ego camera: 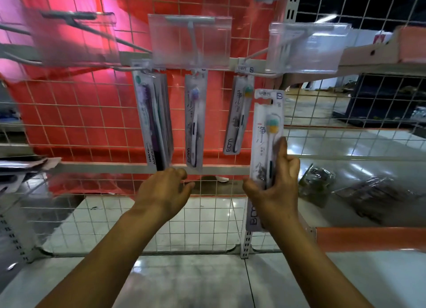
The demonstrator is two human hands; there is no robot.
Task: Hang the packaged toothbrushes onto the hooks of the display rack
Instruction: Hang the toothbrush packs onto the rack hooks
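Stock on the wire rack [69, 114], left edge to right edge:

1. Far-left hooks [13, 29]: blurred; I cannot tell whether anything hangs there.
2. Left hook: a bundle of packs [153, 120], several deep, the front one a purple toothbrush. Hung. Done.
3. Middle hook, under the clear label holder [189, 42]: a single pack [194, 118] with a lilac-headed brush. Hung. Done.
4. Right hook [262, 74], under the right label holder [306, 47]: one pack [239, 116] with a teal-and-yellow brush head, hanging slightly tilted. Done.
5. In hand: one more pack [265, 146], same teal-and-yellow type. My right hand [274, 187] grips its lower half, thumb on one edge, fingers curled round the other, one finger laid up the front. It stands upright, just right of the hung one, its hang hole below the tip of the right hook and not yet threaded on.

My left hand [163, 190] holds nothing, fingers loosely curled, beside the bottom of the bundle near the rack's lower rail.

Off the rack, lower right: some clear bags [345, 192] on the shiny floor; contents unreadable.

Tally, as I judge it: three hooks carry stock, one pack is pending. Whether further packs wait out of view, I cannot say.
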